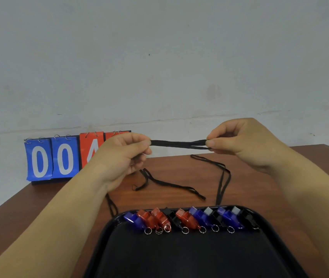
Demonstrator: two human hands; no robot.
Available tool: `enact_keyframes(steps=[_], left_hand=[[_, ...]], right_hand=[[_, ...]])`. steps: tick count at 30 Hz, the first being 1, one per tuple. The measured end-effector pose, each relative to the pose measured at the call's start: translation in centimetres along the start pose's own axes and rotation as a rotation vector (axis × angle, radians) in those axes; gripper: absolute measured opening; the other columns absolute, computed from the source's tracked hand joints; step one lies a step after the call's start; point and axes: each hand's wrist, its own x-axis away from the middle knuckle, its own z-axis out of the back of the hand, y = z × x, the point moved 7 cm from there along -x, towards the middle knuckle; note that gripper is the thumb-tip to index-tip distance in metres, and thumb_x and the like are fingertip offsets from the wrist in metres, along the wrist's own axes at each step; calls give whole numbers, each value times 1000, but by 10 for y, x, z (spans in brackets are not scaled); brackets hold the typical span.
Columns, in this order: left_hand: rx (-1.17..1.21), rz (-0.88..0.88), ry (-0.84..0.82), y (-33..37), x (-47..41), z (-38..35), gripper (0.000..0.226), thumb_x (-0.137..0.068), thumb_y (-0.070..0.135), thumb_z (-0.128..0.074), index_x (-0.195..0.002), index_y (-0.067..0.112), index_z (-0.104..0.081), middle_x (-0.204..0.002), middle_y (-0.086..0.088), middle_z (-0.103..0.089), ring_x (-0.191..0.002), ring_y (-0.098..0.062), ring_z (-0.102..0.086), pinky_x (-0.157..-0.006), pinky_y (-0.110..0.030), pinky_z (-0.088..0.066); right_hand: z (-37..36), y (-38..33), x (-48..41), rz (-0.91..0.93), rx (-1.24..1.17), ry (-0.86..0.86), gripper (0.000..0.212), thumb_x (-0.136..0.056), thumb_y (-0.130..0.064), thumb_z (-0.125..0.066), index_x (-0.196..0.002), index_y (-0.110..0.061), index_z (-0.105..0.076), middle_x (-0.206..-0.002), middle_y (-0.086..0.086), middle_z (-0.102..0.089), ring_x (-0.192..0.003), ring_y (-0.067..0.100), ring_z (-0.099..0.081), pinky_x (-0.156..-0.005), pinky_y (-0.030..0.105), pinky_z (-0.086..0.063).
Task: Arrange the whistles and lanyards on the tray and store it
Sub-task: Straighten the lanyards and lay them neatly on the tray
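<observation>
Black tray (179,257): nearest; near part bare.
Whistles (187,219): blue, red, black, rowed along tray's far rim.
Loose lanyards (171,185): black cords on wood table (39,207) just beyond tray, not yet on it.
Left hand (123,157): thumb & forefinger pinch held lanyard's left end, other fingers curled.
Right hand (243,143): same pinch, right end.
Held lanyard (179,144): doubled, taut above table btwn hands; prob. being folded. Keep strands aligned, tension even, then lay bundle on tray's bare part.
Scoreboard (51,157): far left, by wall.

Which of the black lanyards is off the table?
The lanyard pinched taut between the left hand and right hand; the other lanyards lie slack on the table.
</observation>
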Motion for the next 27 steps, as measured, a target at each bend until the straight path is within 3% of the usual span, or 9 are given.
enact_keyframes(steps=[6,9,13,17,21,24,27], left_hand=[[68,26,149,-9,-10,21,5,-96,15,-70,-96,13,-74,-72,2,-75,-61,-8,-58,-68,-26,-51],[74,25,186,-10,-11,28,7,-94,17,-71,-98,12,-75,-72,2,-75,-63,-8,-58,-69,-26,-52],[-93,-10,192,-7,-8,34,9,-93,18,-73,-98,12,-78,-80,-3,-79,-66,-9,-61,-72,-29,-56],[-415,-55,116,0,14,32,8,-94,22,-72,-90,21,-79,-80,5,-80,-72,-9,-66,-70,-27,-51],[-652,33,-45,-19,53,27,9,-92,29,-73,-87,24,-80,-80,10,-79,-74,-3,-71,-76,-22,-50],[-773,89,-153,-41,85,22,10,-91,30,-75,-85,24,-80,-82,12,-79,-77,-4,-72,-72,-17,-51],[-865,130,-230,-63,108,16,14,-90,30,-77,-79,23,-80,-79,10,-79,-76,-4,-71,-71,-16,-51]], right_hand=[[7,13,-6,-36,-6,48,9,-82,-6,-82,-78,-14,-80,-84,10,-79,-84,28,-75,-94,47,-60],[9,17,-7,-52,-15,66,9,-82,-6,-81,-78,-13,-80,-84,10,-79,-84,25,-76,-94,46,-60],[13,16,-5,-50,40,55,7,-82,-10,-83,-80,-17,-81,-83,6,-80,-87,26,-77,-91,41,-61],[12,9,17,-37,200,21,7,-81,-18,-84,-83,-24,-81,-80,-6,-80,-79,10,-75,-82,27,-58],[2,14,59,-67,406,-117,8,-81,-25,-83,-81,-33,-82,-79,-20,-77,-77,-6,-69,-71,13,-44],[-13,25,96,-86,566,-261,7,-82,-28,-82,-80,-35,-81,-76,-19,-76,-70,-2,-68,-65,13,-47],[-32,39,126,-91,675,-364,3,-84,-31,-81,-85,-33,-81,-81,-18,-75,-77,-7,-66,-69,12,-47]])
